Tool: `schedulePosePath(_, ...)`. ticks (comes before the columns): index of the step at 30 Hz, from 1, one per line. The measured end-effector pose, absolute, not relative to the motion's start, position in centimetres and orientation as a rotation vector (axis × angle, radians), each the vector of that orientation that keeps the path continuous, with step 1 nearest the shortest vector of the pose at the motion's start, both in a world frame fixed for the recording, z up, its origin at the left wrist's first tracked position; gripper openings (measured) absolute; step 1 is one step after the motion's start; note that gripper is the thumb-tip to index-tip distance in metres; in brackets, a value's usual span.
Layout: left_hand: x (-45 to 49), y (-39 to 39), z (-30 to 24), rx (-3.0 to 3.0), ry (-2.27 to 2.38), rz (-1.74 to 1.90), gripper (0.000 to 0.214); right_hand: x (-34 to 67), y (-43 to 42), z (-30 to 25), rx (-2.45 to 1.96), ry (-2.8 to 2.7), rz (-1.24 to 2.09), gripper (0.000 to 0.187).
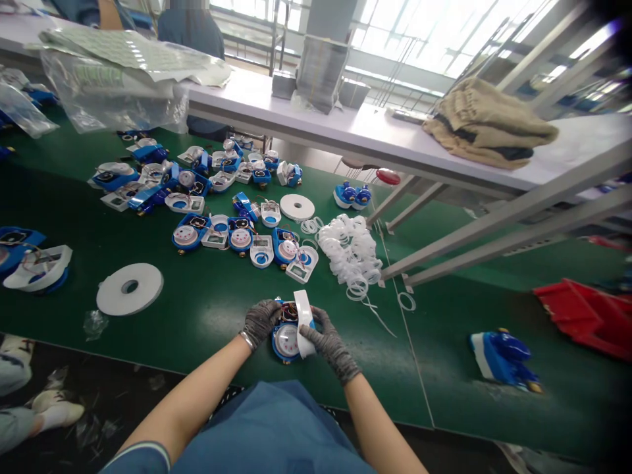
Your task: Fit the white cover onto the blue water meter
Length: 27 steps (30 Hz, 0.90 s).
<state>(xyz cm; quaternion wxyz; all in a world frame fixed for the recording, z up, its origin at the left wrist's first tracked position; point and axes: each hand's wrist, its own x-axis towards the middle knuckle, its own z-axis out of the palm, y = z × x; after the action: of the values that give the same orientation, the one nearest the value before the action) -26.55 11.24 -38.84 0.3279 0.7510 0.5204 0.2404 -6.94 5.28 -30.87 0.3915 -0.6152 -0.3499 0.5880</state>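
Both my hands wear grey knit gloves and meet over the near edge of the green belt (207, 309). My left hand (259, 321) grips the left side of a round blue meter body (286, 342) with a white dial face. Fingers of my right hand (328, 342) close on the meter's white cover (303, 319), which stands tilted up on edge against the body. Wires show inside the open meter.
Many opened blue and white meters (237, 234) lie scattered mid-belt beside a heap of white rubber rings (350, 253). Two white tape rolls (129, 288) lie flat. A finished blue meter (501, 359) and red bin (587, 316) sit right. Metal frame legs (494, 230) cross overhead. Another person sits behind the far table.
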Motion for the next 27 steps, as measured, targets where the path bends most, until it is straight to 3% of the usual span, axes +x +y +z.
schedulePosePath(5, -25.9, 10.6, -40.3, 2.104, 1.477, 0.854, 0.021, -7.7, 5.2, -30.7, -1.694, -1.057, 1.387, 0.066)
schedulePosePath(10, -25.2, 10.2, -41.9, 1.836, 1.698, 1.097, 0.01, -8.2, 5.2, -30.3, -1.778, -1.172, 1.328, 0.069)
schedulePosePath(21, -24.7, 10.2, -41.0, 1.485, 1.587, 1.206, 0.016, -13.9, 5.2, -28.4, -2.585, -1.909, 0.698, 0.085)
schedulePosePath(27, -24.5, 10.1, -40.4, 1.018, 1.436, 1.318, 0.013, -15.3, 4.7, -29.1, -2.674, -2.097, 0.536, 0.09)
